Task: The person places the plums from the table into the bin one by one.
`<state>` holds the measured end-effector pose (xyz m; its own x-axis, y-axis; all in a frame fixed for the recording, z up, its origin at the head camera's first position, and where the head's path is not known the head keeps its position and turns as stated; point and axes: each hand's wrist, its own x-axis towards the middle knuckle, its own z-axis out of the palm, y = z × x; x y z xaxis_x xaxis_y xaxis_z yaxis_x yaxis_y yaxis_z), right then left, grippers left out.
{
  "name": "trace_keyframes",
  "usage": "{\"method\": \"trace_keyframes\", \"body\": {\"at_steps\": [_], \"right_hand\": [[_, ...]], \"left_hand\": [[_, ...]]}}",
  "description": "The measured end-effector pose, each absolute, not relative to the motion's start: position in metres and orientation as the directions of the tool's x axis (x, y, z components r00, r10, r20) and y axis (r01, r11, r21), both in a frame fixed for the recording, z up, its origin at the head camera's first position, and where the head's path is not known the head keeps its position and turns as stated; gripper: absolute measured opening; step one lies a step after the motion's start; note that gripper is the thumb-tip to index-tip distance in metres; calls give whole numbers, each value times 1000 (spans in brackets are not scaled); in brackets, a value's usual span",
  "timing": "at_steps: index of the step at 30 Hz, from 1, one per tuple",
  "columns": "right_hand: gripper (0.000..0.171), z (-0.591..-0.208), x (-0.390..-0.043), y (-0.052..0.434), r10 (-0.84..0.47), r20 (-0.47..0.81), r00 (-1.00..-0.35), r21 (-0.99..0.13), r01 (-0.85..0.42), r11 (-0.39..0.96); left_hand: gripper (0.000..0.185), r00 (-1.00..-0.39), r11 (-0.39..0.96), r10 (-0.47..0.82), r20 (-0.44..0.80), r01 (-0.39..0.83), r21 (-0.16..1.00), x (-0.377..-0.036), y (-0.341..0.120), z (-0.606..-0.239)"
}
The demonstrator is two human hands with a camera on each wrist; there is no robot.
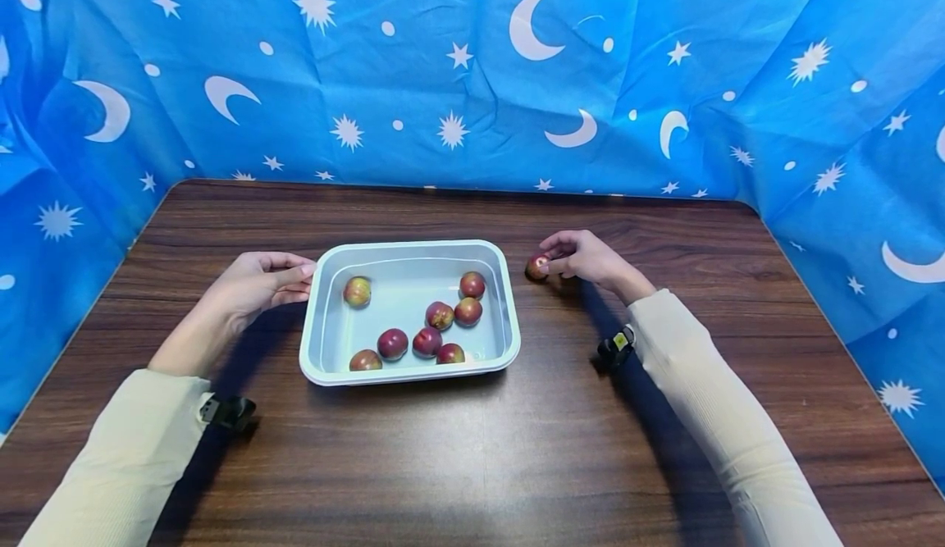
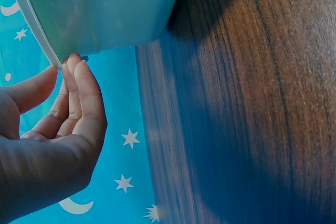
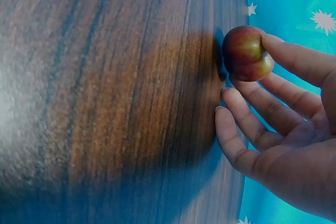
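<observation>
A white plastic tub [image 1: 409, 375] stands on the table with several red and yellow plums inside, one plum [image 1: 358, 291] lying apart at its left. My left hand [image 1: 254, 289] pinches the tub's left rim between thumb and fingertips. In the left wrist view the thumb [image 2: 39, 88] meets the rim [image 2: 39, 38] from one side, the fingers from the other. To the right of the tub, my right hand [image 1: 589, 260] holds a plum [image 3: 247, 53] between thumb and fingers, close over the tabletop. The last fingers spread loosely below it in the right wrist view.
The dark wood-grain table [image 1: 472, 465] reaches back to a blue cloth [image 1: 487, 88] printed with white moons and stars, which also hangs along both sides. A small black camera [image 1: 229, 413] sits on the left wrist and another camera [image 1: 616, 348] on the right.
</observation>
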<state>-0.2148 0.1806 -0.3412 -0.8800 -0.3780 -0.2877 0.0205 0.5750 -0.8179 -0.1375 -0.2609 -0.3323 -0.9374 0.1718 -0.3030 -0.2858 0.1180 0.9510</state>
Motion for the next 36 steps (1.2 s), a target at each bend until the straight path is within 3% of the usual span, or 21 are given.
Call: {"method": "trace_keyframes", "body": {"at_steps": [16,24,29,36], "right_hand": [[36,-327,-213,187,-390,-306,-868,-810,22,587],[40,-313,-213,190,-389,-262,-883,-800,-27,599],[41,-303,-212,190,-379,-262,-888,-816,-6,578],[43,-288,-211,190,-401,-208,-892,-773,-101,627]], "left_hand": [[9,-934,157,131,-332,-311,937,-129,-251,-316],[19,-935,180,130,-331,-306,935,-130,-250,-317],[12,-933,157,131,-335,-315,936,-131,-250,-316],[10,-932,159,129,-340,-319,934,-131,-251,-315]]}}
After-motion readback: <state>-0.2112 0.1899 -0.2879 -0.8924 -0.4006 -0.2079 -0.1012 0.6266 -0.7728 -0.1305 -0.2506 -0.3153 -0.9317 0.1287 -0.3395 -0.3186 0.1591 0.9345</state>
